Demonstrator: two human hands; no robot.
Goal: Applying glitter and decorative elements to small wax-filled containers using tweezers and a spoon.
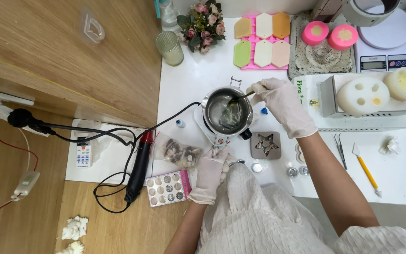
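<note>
Two gloved hands of yours were at work over the white desk (400, 176). Far to the left lay the black and red heat gun (139, 165), its cord looping across the wood, with a clear bag of shells (178, 153) just beside it. Your left hand (211, 173) was closed around the handle at the near side of the small metal melting pot (227, 111), which sat on its little white burner. Your right hand (284, 104) pinched a thin stirring stick (240, 98), its tip dipped in the dark liquid. To the right of the pot sat a grey star mould (265, 145).

Your grip on that handle looked light; I judged that a hard stir could tip the pot and spill hot liquid towards your sleeve. The cord ran close to the burner, and a snag there might have dragged it.
</note>
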